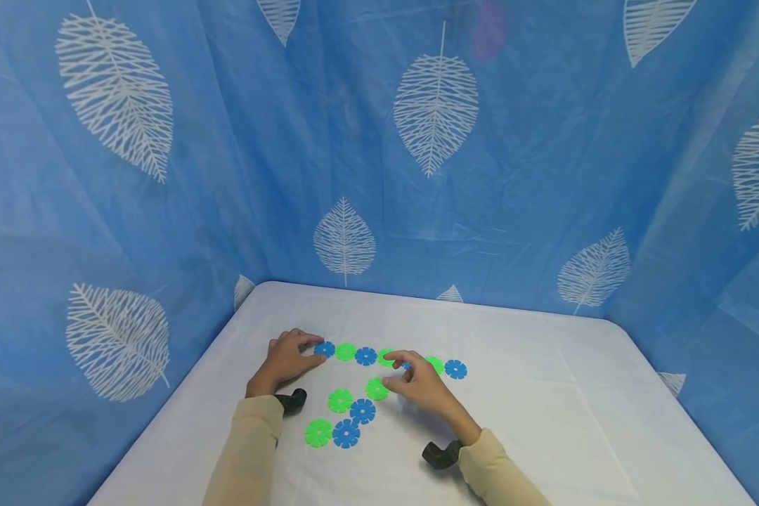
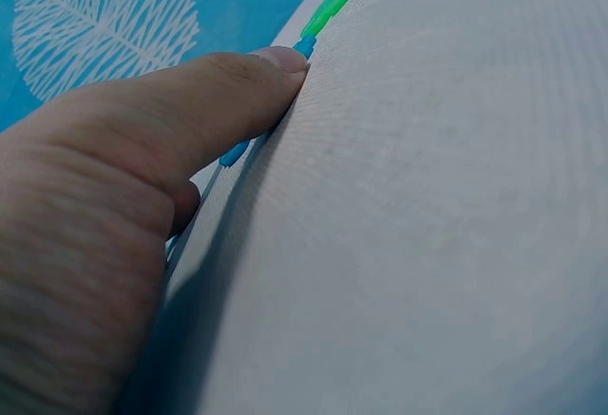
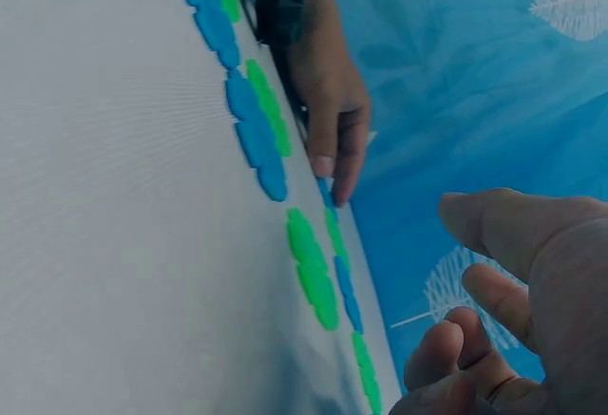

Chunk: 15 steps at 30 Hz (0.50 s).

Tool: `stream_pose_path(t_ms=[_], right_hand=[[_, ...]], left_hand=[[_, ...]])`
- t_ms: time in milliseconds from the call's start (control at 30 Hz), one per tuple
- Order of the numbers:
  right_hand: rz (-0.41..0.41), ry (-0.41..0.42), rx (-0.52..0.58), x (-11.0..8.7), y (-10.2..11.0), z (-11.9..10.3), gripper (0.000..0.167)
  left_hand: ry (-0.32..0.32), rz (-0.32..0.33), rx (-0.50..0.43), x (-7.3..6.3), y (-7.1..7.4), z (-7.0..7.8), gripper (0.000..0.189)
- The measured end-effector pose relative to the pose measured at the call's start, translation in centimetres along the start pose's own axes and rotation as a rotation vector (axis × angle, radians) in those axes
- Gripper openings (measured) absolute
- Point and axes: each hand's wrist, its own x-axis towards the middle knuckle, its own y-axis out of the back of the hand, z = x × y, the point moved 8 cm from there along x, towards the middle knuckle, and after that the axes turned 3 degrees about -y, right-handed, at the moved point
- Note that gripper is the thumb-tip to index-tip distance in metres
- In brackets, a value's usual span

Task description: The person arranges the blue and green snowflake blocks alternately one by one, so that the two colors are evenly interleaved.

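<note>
My left hand [image 1: 287, 357] rests at the left end of a row of notched plastic discs, pinching the blue end disc [image 1: 325, 349] between thumb and fingers. In the left wrist view, the thumb [image 2: 252, 87] lies against that disc's edge. Along the row, blue and green discs alternate, out to a blue disc [image 1: 456, 370] at the right end. Over the row's middle hovers my right hand [image 1: 421, 386], fingers spread and loosely bent, holding nothing. It partly hides a blue and a green disc. A loose green disc [image 1: 376, 388] lies near its thumb.
Nearer me lie a green disc [image 1: 340, 400], a blue disc [image 1: 362, 411], another blue disc [image 1: 346, 433] and a green one [image 1: 319, 433]. The white table [image 1: 575, 407] meets a blue leaf-print curtain [image 1: 512, 176] behind. Both wrists carry black camera mounts.
</note>
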Motion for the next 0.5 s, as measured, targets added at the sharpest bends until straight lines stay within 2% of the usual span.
stream_pose_path(t_ms=[233, 367, 500], right_hand=[[-0.029, -0.003, -0.081, -0.1, -1.3, 0.9, 0.044], [-0.018, 0.005, -0.154, -0.2, -1.7, 1.2, 0.039], [-0.005, 0.013, -0.196, -0.3, -1.9, 1.3, 0.042]], left_hand=[[0.014, -0.013, 0.005, 0.1, 0.0, 0.0, 0.045], [0.018, -0.015, -0.002, 0.0, -0.1, 0.0, 0.045], [0.014, -0.01, -0.001, 0.0, 0.0, 0.0, 0.044]])
